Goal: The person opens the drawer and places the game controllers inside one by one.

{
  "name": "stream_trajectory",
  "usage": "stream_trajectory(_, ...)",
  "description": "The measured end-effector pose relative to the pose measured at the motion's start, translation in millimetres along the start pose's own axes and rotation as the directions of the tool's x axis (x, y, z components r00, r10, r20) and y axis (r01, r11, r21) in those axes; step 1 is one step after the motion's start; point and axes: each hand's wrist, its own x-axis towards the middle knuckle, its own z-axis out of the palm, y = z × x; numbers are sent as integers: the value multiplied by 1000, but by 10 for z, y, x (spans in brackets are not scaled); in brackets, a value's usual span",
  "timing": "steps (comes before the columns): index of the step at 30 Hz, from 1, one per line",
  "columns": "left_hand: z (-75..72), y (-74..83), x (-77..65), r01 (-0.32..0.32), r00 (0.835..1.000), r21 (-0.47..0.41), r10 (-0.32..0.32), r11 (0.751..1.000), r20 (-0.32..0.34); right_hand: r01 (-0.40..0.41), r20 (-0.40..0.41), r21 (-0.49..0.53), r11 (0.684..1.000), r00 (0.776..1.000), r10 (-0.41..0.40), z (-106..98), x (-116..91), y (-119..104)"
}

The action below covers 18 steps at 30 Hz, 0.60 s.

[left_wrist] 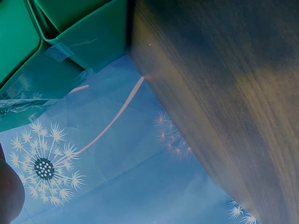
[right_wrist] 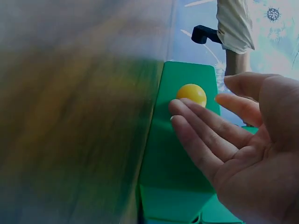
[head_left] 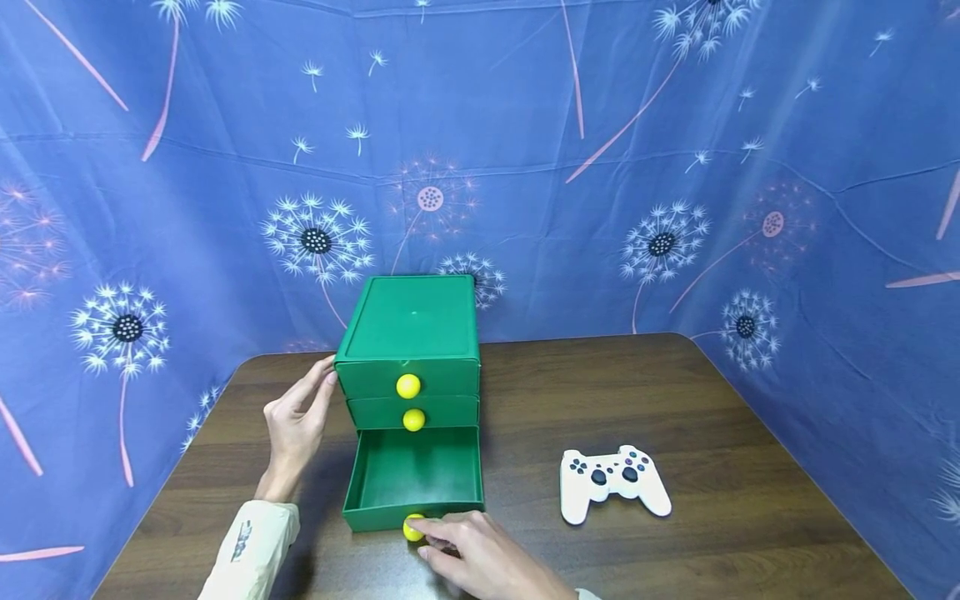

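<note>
A green drawer cabinet [head_left: 416, 317] with yellow round knobs stands on the wooden table. Its bottom drawer [head_left: 416, 518] is pulled out, and the bare green floor inside shows. The upper drawer [head_left: 367, 379] and the middle drawer [head_left: 367, 412] sit closed. My left hand [head_left: 295, 425] rests its fingertips against the cabinet's upper left front corner. At the front of the pulled-out drawer, my right hand [head_left: 487, 554] has its fingertips at the yellow knob [right_wrist: 191, 93]. Its fingers are extended, with thumb and index finger apart in the right wrist view.
A white game controller [head_left: 611, 482] lies on the table [head_left: 592, 383] to the right of the cabinet. Behind the table hangs a blue cloth [head_left: 540, 250] with a dandelion print, and it also runs along both sides.
</note>
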Motion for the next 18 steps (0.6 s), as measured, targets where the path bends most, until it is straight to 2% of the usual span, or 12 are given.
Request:
stream_trajectory(4, -4, -74, -25, 4, 1000, 12, -4, 1000, 1, -18, -27, 58, 998, 999, 19, -55, -113, -30)
stream_trajectory(7, 0, -134, -43, 6, 1000, 17, -6, 1000, 0, 12, -110, 58, 998, 994, -6, -87, -202, -27)
stream_trajectory(9, 1, -156, -47, 5, 1000, 21, -5, 1000, 0, 60, -182, 20, 998, 982, -56, -104, -252, -12)
stream_trajectory(13, 2, -138, -40, 2, 1000, 26, -2, 1000, -1, 140, -306, -50, 989, 940, -148, -140, -346, 36)
stream_trajectory(15, 1, -107, -33, 0, 1000, 26, 0, 1000, -1, 143, -339, -59, 988, 928, -155, -168, -394, 53)
stream_trajectory(18, -1, -61, -21, 4, 1000, 20, -4, 1000, 1, 111, -362, -47, 993, 925, -120, -219, -464, 70)
